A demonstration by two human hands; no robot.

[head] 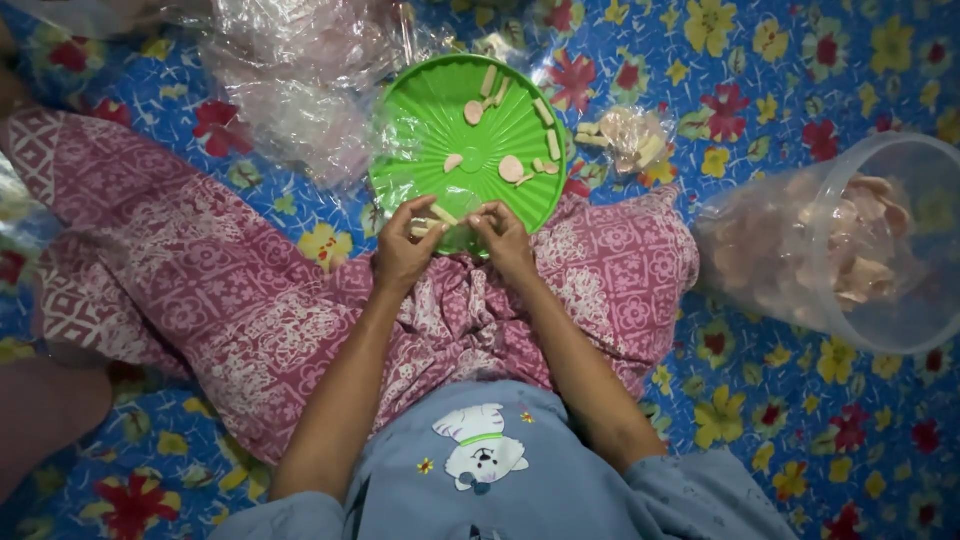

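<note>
Wooden spoons and sticks [511, 168], small and pale, lie scattered on a ribbed green plate [420, 130] that rests against the knees of a person seated on a blue flowered mat [800, 70]. Both hands meet at the plate's near rim: the left hand [403, 250] pinches a few short sticks [432, 222] between thumb and fingers, and the right hand [505, 240] closes narrowly on what looks like a thin clear wrapper, though the exact hold is hard to make out. Only about a dozen loose pieces remain on the plate. A small filled packet [630, 135] already lies just beyond the plate, and a large clear tub [900, 300] lined with plastic, well to the right, holds a heap of finished-looking bundles. Crumpled clear bags [290, 70] wait at the upper left, so the packing appears well along, with more left.
</note>
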